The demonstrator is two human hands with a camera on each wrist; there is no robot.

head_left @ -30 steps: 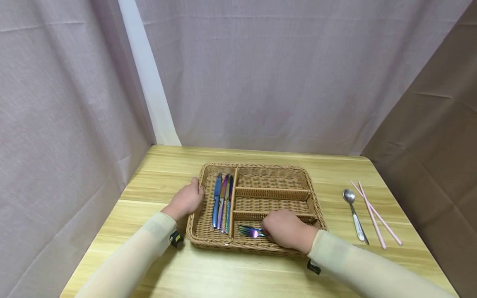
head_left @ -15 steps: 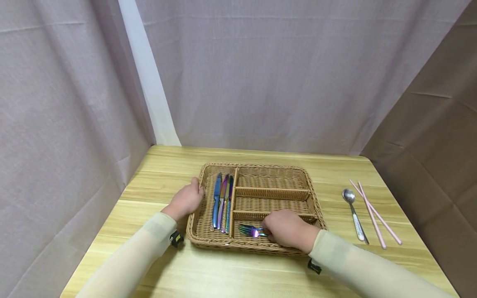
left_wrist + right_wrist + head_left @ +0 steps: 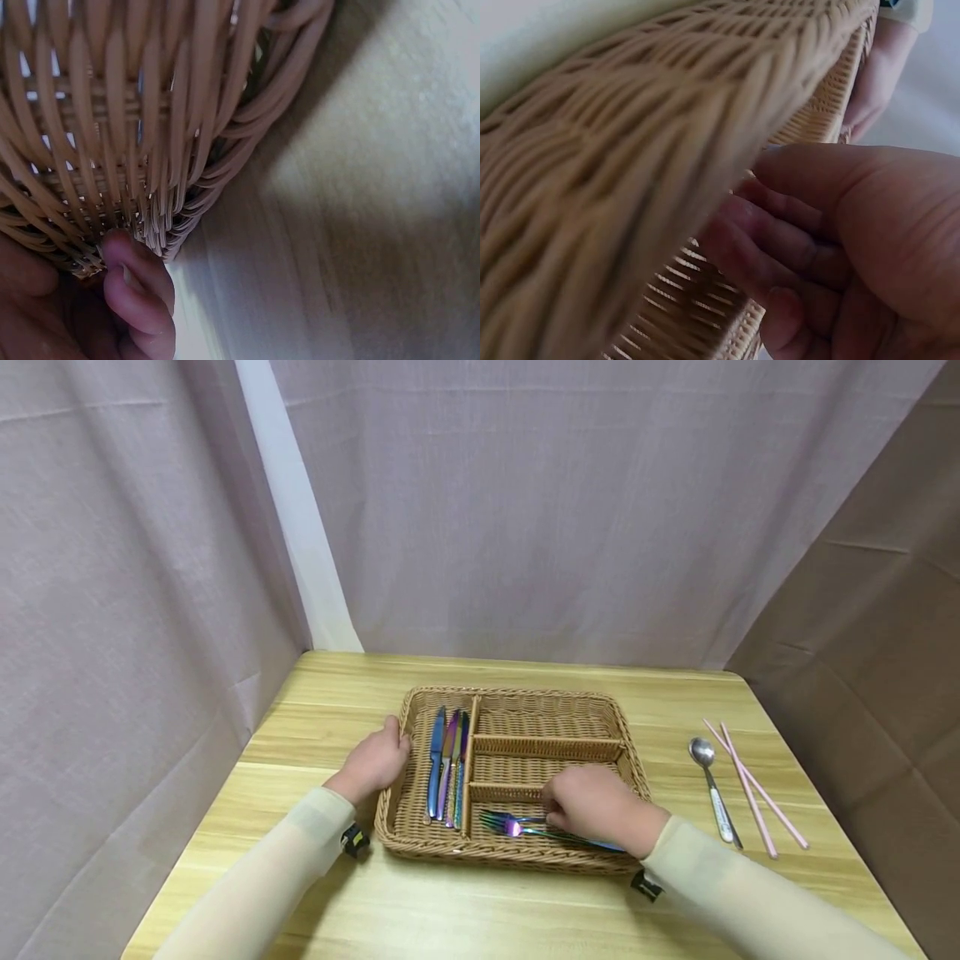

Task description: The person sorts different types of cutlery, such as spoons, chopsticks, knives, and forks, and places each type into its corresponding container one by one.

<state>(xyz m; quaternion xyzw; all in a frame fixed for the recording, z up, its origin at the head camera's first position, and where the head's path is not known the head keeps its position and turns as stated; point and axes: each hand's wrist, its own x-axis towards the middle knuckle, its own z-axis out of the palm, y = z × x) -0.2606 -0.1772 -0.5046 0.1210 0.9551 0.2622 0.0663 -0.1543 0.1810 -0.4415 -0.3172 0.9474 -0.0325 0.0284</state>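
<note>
The left hand (image 3: 375, 762) holds the left side of the wicker basket (image 3: 517, 857), its fingers bent against the woven wall. The right hand (image 3: 596, 802) is above the nearest of the three right-hand compartments, with its fingers bent inward; their tips are hidden in the head view, so I cannot tell if they pinch something. Just below this hand, in the same compartment, lie the shiny rainbow-coloured forks (image 3: 513, 829), with their tines toward the left. In the long compartment on the left, several colourful knives (image 3: 436, 760) lie side by side, with the blades pointing away from the person. The basket stands on a wooden table (image 3: 450, 914). To the right of it, apart, lies a spoon (image 3: 702, 752) with a patterned white handle, and near it two pink chopsticks (image 3: 744, 783) are crossed. Behind the table hangs a greyish curtain (image 3: 547, 527).
</note>
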